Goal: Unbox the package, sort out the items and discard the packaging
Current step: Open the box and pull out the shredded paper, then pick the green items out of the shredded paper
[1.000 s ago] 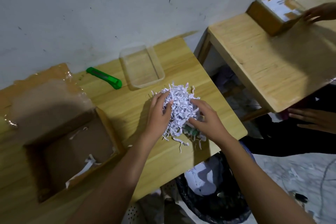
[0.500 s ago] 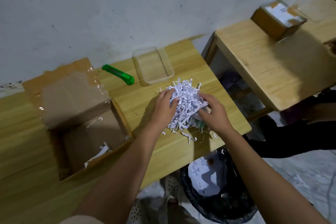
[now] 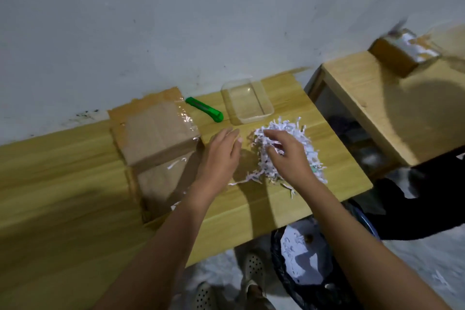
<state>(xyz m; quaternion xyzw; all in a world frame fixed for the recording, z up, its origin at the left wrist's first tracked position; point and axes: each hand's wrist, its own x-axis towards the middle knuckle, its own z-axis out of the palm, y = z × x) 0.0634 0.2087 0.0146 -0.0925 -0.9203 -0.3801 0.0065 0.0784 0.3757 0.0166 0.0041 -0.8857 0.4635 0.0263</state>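
Shredded paper (image 3: 283, 126) lies heaped on the table (image 3: 251, 211) — right hand (image 3: 292, 160) claws into it, left hand (image 3: 219, 156) hovers released; better to comb slowly so hidden items aren't discarded.

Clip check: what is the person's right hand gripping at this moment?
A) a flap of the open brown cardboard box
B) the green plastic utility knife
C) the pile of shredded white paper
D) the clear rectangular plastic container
C: the right hand has its fingers curled into the pile of shredded white paper on the light wooden table, while the left hand is open just beside the pile.
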